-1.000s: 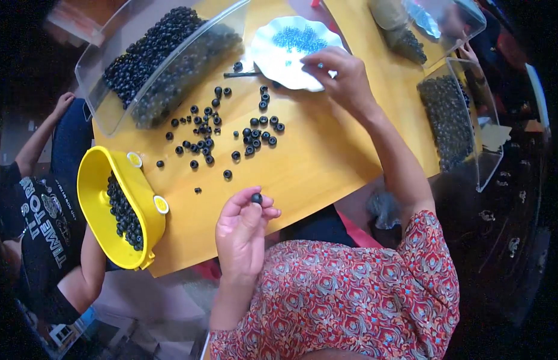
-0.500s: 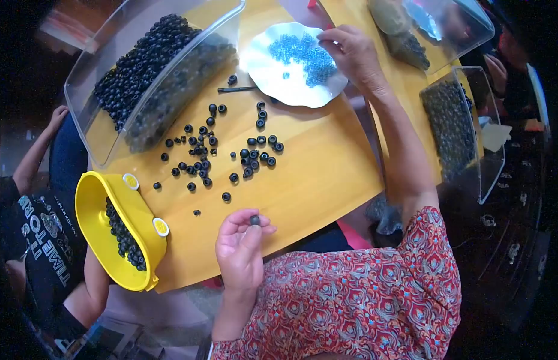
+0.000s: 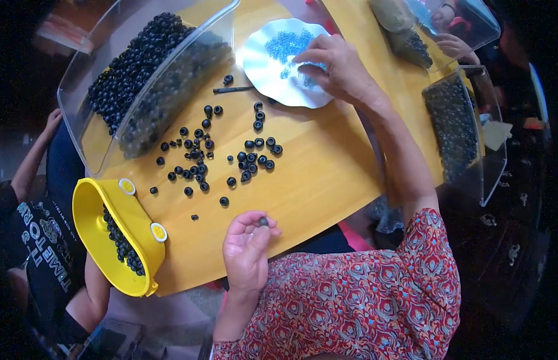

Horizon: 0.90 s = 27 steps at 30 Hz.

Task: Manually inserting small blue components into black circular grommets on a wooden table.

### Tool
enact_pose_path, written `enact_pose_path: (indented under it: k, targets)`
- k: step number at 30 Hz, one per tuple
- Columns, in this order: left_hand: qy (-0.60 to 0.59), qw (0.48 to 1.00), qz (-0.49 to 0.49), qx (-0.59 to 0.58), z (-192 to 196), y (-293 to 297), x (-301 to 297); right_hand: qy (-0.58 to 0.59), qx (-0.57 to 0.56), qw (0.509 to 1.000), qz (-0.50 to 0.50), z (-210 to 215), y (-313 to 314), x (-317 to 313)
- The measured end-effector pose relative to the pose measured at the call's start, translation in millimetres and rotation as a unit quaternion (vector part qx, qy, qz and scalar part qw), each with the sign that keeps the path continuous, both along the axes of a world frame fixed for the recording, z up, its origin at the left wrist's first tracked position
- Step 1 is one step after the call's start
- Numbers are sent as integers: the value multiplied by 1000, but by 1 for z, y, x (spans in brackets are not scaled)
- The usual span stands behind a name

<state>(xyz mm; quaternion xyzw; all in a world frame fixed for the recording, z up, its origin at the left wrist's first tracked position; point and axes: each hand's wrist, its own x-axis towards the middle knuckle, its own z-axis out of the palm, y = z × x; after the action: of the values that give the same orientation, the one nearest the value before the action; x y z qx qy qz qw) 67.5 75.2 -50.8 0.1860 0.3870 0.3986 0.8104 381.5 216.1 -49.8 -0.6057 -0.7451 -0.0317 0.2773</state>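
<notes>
My left hand (image 3: 246, 246), near the table's front edge, pinches a small dark round cap-like part (image 3: 263, 221) between thumb and fingers. My right hand (image 3: 339, 69) is over the white wavy-rimmed plate (image 3: 264, 78), its thumb and forefinger curled close together at the small clear bluish pieces (image 3: 285, 45). Whether anything sits between those fingertips is too small to tell. Many loose black round parts with hollow centres (image 3: 252, 159) lie scattered on the yellow table (image 3: 315, 174) between my hands and the plate. A thin black stick-like tool (image 3: 234, 90) lies beside the plate.
A large clear bin (image 3: 165, 78) of black parts stands at the back left. The yellow tub (image 3: 153, 252) at the left holds more. Clear boxes (image 3: 450, 126) with dark parts stand at the right. People sit at both sides; one hand (image 3: 456, 47) shows at the far right.
My right hand has moved from the plate's right rim leftward and down over its clear pieces. The left hand keeps its pinch on the dark part, shifting slightly right.
</notes>
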Motion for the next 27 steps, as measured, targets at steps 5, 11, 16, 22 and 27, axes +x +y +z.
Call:
enact_pose_path:
  k: [5, 11, 16, 22, 27]
  targets:
    - [-7, 1000, -10, -2, -3, 1, 4, -10, 41, 998, -43, 3, -2, 8]
    - [40, 999, -22, 12, 0, 1, 9, -3, 36, 999, -14, -5, -6, 8]
    - [112, 993, -16, 42, 2, 0, 10, -39, 29, 999, 7, -11, -5, -2]
    - [107, 993, 4, 55, 0, 1, 9, -122, -15, 992, -10, -17, -2, -10]
    - [-104, 994, 11, -33, 1, 13, 6, 34, 51, 998, 25, -1, -6, -17]
